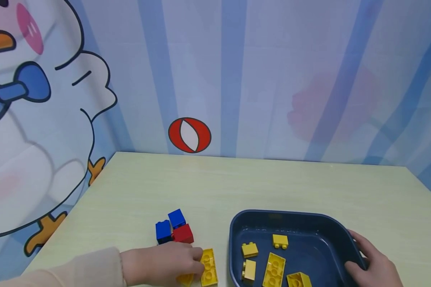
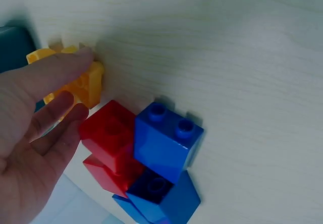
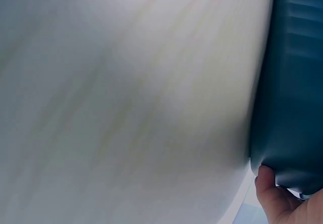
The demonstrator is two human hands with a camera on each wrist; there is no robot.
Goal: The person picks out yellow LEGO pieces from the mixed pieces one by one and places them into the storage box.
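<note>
My left hand (image 1: 167, 263) is over yellow bricks beside the tray, its thumb and fingers about one yellow brick (image 1: 185, 280) that it partly hides. Another yellow brick (image 1: 209, 268) lies studs-hidden, hollow side up, just right of the fingers. In the left wrist view, the thumb crosses the yellow bricks (image 2: 92, 85) and the fingers curl beneath. My right hand (image 1: 375, 263) grips the right wall of a dark blue tray (image 1: 317, 249), thumb inside and fingers outside. Several yellow bricks, including a long one (image 1: 274, 269), lie in the tray.
Past the left hand sit blue bricks (image 2: 164, 143) and red bricks (image 2: 108, 133), bunched together. The pale wooden tabletop (image 1: 215, 183) runs back to a printed cloth wall (image 1: 258, 79) with a cartoon duck at left.
</note>
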